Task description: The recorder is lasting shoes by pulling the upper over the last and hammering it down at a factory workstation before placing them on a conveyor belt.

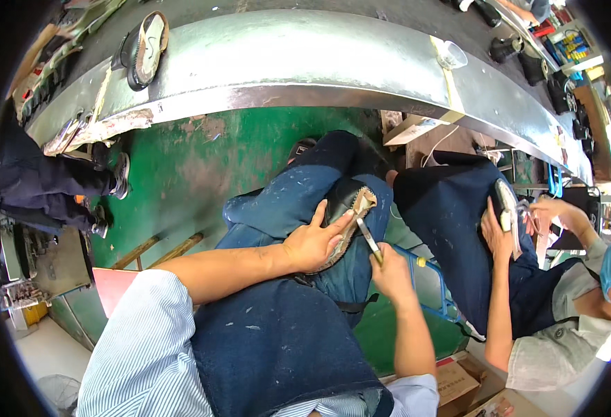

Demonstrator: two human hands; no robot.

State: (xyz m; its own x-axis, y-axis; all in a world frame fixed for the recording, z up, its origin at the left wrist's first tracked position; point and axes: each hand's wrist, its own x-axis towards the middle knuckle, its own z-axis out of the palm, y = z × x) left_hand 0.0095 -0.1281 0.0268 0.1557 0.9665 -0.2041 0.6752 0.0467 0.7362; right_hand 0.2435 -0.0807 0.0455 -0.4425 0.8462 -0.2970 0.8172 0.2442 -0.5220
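A dark shoe (345, 197) rests sole-up across my lap, its pale underside and stitched-looking edge showing. My left hand (314, 243) grips it from the left, thumb along the dark upper and fingers over the sole's edge. In my right hand (391, 272) is a slim tool with a pale shaft (370, 238), fist closed around its lower end. The tool's dark tip meets the shoe's sole edge near my left fingertips; its exact kind is too small to make out.
Ahead runs a long metal bench (263, 66) bearing another upturned shoe (147, 52) and a clear plastic cup (450, 55). On my right, a seated co-worker holds a light-soled shoe (505, 205). Someone in dark trousers (48, 177) stands at left. Cardboard boxes (455, 382) sit lower right.
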